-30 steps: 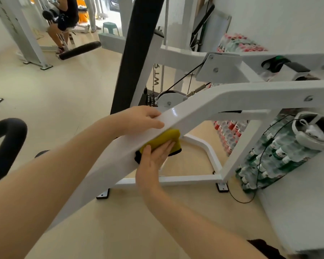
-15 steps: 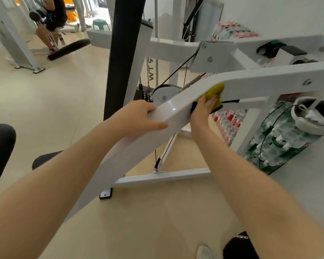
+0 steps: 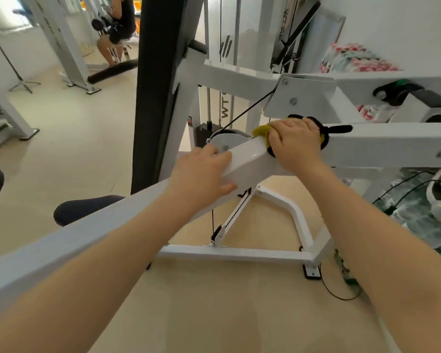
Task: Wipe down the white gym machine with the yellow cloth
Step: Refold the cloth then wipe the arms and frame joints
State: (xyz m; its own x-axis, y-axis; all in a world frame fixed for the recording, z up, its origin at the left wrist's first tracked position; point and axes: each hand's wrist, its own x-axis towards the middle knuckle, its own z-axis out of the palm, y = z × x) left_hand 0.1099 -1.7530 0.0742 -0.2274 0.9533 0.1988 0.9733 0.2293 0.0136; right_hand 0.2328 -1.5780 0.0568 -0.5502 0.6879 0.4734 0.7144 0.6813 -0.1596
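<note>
Wiping step in hand: your right hand presses the yellow cloth, bunched under curled fingers, on the white gym machine beam's bend. Left hand lies flat, bracing. Next: draw the cloth along the bare beam beyond your fingertips.

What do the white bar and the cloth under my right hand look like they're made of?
The white bar looks like painted metal tubing with a glossy finish: it shows bright highlights, square edges and bolts. The cloth looks like soft fabric, yellow with black parts, bunched under the right hand; its weave is too blurred to tell.
</note>
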